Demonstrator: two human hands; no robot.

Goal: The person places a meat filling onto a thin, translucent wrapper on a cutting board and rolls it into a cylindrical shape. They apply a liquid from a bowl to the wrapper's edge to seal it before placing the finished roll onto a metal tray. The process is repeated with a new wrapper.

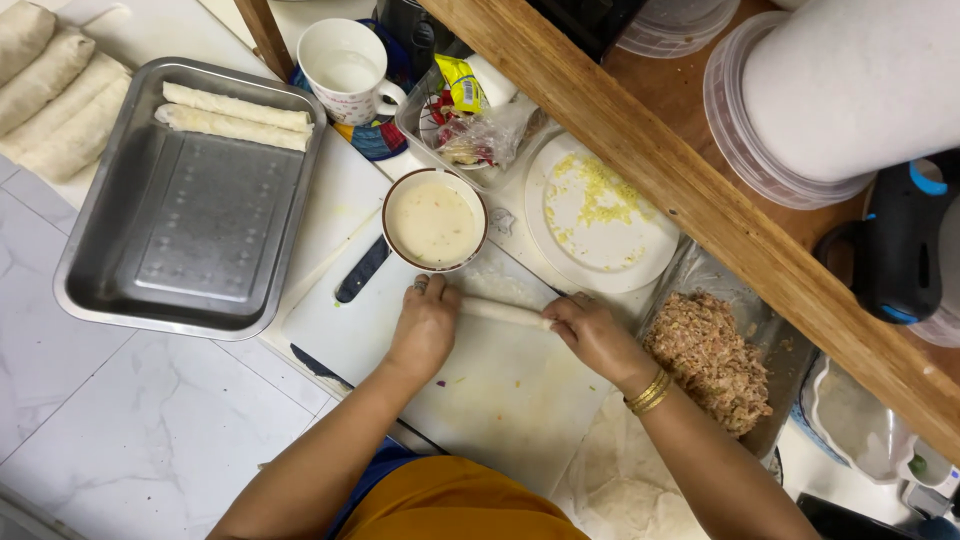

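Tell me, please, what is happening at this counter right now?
A person is rolling a thin pastry roll on a white cutting board, with the left hand on one end and the right hand on the other. A bowl of pale batter sits just beyond it, and a tray of minced filling lies to the right. Two finished rolls lie in a metal baking tray.

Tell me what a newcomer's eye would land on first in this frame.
First the two hands, left hand and right hand, pressing a thin pale roll on the white cutting board at centre. Next, the steel tray at upper left with two finished rolls along its far edge. Then the heap of minced filling at the right and the bowl of pale batter just beyond the hands.
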